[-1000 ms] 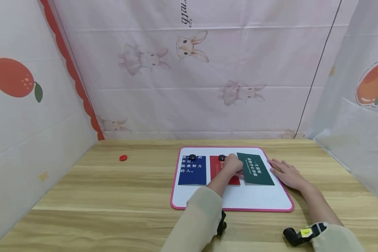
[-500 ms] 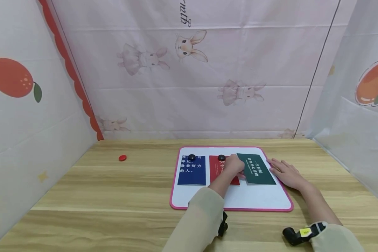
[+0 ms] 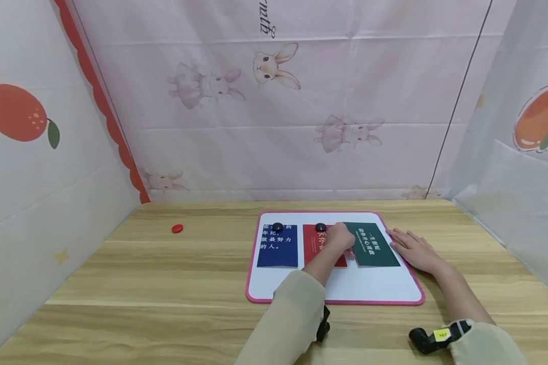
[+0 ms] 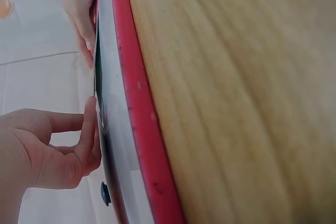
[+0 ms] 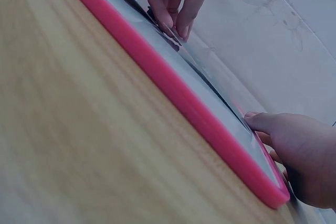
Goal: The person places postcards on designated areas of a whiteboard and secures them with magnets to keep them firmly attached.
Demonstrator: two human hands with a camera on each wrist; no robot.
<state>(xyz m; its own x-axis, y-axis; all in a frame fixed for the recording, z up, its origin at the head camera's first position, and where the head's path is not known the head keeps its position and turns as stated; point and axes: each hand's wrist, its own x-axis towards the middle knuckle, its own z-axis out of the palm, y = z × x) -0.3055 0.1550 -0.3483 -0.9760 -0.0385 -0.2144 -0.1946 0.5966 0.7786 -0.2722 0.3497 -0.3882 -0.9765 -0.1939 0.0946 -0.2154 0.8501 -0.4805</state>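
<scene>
A: Where is the green card (image 3: 373,244) on the pink-rimmed whiteboard (image 3: 338,291)?

B: At the board's right part, just beside the red card (image 3: 318,245). The left hand (image 3: 340,238) pinches its left edge with curled fingers.

A: And the right hand (image 3: 415,251)?

B: Spread flat on the board's right rim, touching the card's right edge. A black magnet (image 3: 320,227) tops the red card.

- Head view: bright, even, soft light; faint shadows only, no glare.
- Wide-angle bend at the edges; walls bow outward.
- Head view sharp in the centre; card text small.
- Both wrist views tilted, very close; wooden surface (image 5: 79,129) blurred, out of focus.
- Hands (image 4: 47,150) fairly sharp there.
</scene>
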